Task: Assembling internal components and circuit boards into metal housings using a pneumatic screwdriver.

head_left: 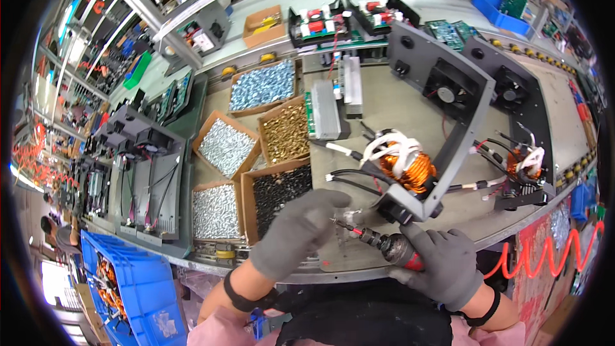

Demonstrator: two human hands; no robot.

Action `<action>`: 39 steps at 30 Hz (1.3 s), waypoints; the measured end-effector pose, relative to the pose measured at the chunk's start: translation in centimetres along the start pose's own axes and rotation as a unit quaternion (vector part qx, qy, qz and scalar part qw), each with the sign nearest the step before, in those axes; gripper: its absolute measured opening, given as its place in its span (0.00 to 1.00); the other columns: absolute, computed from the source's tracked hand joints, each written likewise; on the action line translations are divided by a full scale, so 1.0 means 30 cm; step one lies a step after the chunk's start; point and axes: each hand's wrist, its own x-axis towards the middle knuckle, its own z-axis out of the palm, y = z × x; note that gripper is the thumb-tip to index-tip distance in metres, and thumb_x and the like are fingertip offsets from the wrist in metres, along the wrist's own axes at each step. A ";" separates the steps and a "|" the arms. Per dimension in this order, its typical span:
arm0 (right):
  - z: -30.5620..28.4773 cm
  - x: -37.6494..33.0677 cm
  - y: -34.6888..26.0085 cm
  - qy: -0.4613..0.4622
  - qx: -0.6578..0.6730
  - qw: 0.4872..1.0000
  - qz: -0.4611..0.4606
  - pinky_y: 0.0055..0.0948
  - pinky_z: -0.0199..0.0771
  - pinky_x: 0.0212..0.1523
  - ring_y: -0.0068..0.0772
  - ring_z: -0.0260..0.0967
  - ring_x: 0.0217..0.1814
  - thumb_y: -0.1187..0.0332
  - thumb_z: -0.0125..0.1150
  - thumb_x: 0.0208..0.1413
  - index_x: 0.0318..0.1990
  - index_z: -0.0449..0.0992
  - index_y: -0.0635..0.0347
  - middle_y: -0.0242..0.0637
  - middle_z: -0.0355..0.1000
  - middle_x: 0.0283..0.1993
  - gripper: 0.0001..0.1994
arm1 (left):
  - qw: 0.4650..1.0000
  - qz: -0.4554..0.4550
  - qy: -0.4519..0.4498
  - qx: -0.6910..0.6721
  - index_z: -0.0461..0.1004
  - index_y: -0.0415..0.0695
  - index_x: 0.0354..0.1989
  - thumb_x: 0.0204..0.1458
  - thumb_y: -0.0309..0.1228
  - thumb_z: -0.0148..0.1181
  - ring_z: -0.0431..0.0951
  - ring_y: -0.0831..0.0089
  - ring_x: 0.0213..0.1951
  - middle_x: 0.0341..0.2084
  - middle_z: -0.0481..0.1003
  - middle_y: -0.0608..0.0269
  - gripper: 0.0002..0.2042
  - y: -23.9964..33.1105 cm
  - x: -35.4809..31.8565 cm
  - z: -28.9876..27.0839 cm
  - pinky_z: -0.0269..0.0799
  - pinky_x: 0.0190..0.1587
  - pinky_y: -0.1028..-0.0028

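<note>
Right hand [448, 263] grips a stiff, weighty power screwdriver [384, 243] by its barrel; left hand [298, 227] pinches its bit tip, just below the grey bracket [442, 147].

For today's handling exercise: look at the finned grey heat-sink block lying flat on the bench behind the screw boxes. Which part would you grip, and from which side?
Grip the heat-sink block across its two long sides, coming down from above. It lies flat and long, with a green board against its left edge and the box of brass screws close by, so sideways approach looks cramped; the top is open.
</note>
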 end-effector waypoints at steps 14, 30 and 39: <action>-0.049 -0.223 0.179 0.266 0.392 0.847 0.240 0.26 0.70 0.40 0.25 0.69 0.36 0.41 0.69 0.41 0.52 0.66 0.73 0.38 0.71 0.35 0.43 | 0.677 0.513 0.111 0.516 0.75 0.53 0.16 0.39 0.41 0.67 0.66 0.69 0.15 0.14 0.62 0.69 0.10 0.119 0.184 0.246 0.57 0.16 0.68; -0.072 -0.161 0.302 0.283 0.398 0.819 0.301 0.22 0.66 0.39 0.22 0.64 0.37 0.33 0.65 0.38 0.55 0.64 0.71 0.32 0.68 0.36 0.49 | 0.771 0.031 0.147 0.618 0.78 0.39 0.38 0.52 0.47 0.54 0.78 0.54 0.39 0.34 0.77 0.44 0.21 0.337 0.595 -0.141 0.71 0.43 0.62; -0.077 -0.238 0.289 0.288 0.375 0.815 0.336 0.28 0.67 0.41 0.25 0.65 0.39 0.30 0.63 0.37 0.52 0.67 0.71 0.36 0.68 0.36 0.49 | 0.695 0.114 -0.072 0.706 0.77 0.45 0.38 0.54 0.33 0.52 0.77 0.56 0.38 0.32 0.76 0.54 0.10 0.348 0.746 -0.184 0.72 0.42 0.63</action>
